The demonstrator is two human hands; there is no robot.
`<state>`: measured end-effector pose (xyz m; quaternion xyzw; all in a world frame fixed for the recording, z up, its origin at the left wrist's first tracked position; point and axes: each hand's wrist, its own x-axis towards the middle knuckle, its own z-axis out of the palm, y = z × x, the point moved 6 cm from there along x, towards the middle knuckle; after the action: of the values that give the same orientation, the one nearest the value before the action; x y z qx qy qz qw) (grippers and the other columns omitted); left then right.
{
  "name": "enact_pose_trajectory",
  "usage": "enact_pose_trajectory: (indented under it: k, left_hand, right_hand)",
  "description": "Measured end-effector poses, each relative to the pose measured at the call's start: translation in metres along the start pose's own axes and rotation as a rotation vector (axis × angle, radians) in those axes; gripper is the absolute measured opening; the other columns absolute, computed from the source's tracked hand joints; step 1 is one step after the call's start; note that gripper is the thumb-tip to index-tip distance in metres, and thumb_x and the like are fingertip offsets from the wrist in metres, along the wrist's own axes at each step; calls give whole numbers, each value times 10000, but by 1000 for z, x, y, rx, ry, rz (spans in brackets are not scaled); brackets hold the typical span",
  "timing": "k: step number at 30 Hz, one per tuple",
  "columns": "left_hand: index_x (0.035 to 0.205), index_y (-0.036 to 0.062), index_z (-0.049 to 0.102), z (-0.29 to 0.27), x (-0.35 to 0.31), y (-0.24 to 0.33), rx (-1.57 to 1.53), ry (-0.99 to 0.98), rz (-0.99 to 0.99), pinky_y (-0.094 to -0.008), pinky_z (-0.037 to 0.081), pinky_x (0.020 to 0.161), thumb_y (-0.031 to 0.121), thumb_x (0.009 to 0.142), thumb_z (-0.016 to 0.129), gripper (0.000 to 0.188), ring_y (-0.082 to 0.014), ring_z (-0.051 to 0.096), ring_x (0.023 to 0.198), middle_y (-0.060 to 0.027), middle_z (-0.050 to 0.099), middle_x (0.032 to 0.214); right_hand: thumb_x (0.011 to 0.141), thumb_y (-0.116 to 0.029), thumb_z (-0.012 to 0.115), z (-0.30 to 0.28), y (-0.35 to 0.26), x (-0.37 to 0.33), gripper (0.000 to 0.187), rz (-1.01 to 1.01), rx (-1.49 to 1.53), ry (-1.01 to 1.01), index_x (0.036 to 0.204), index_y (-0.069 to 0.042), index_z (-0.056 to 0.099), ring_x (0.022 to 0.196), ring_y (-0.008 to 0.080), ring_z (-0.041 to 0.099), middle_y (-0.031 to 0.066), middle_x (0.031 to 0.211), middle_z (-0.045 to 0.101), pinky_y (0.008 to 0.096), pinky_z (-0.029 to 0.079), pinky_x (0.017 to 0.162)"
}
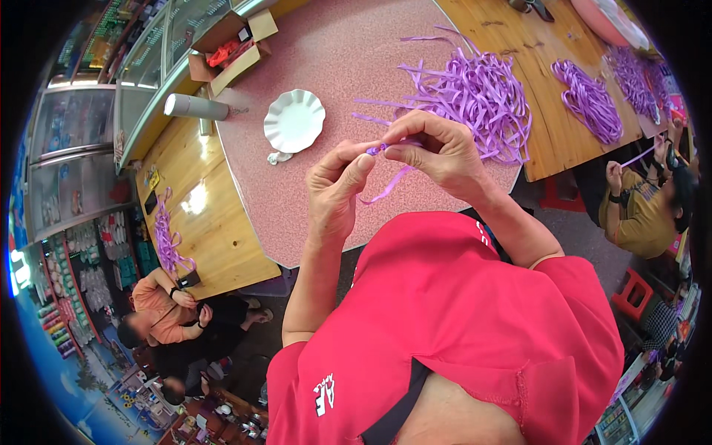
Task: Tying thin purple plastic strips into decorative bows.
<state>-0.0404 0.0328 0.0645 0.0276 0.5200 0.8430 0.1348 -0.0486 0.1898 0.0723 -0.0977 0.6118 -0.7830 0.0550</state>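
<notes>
Both my hands meet in front of my chest over the pink speckled table. Between my left hand and my right hand is a small purple ribbon knot, pinched from either side by thumbs and forefingers. A loose purple ribbon tail hangs below the knot toward the table. Beyond my right hand lies a big tangled heap of purple ribbon, with some strands reaching left across the table. How the ribbon passes inside the knot is too small to make out.
A white scalloped dish stands left of my hands. Farther left are a grey-white cylinder and an open cardboard box. More purple ribbon bundles lie on the right wooden table. People sit at left and right; a red stool stands at right.
</notes>
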Motion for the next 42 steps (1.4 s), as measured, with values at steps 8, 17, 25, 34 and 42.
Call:
enact_pose_trajectory:
  k: [8,17,25,34,42]
  left_hand:
    - [1035,-6,693,-1,0,2,114,22,61,-189,290,582,68,883,678,170,-26,398,675,58,478,760]
    - [962,12,698,5,0,27,693,-23,294,-200,314,515,18,855,693,107,-32,429,630,34,486,741]
    - [914,-6,685,17,-3,40,918,-43,390,-231,294,468,-16,818,704,99,-54,408,543,-1,474,660]
    - [896,-5,681,21,-2,35,909,-36,379,-240,294,477,-6,825,700,73,-65,397,549,1,461,649]
    - [941,-14,664,7,6,20,749,58,325,-244,303,497,32,869,673,86,-64,394,576,-3,459,679]
  right_hand:
    - [848,40,674,6,-3,-2,135,-79,41,-20,975,-5,670,809,63,560,25,914,612,210,467,669]
    - [848,-15,699,3,0,-1,99,-26,-57,-12,947,-12,687,699,48,549,12,852,639,200,426,560]
    - [773,21,739,9,-32,2,155,-397,-461,-103,919,-21,706,675,82,574,47,792,635,223,428,547]
    - [855,-43,696,-2,-5,9,75,243,-73,-201,916,-1,708,653,45,554,6,801,631,190,441,528]
    - [872,-105,698,3,13,11,161,205,105,-25,960,28,677,627,64,581,59,820,668,206,469,528]
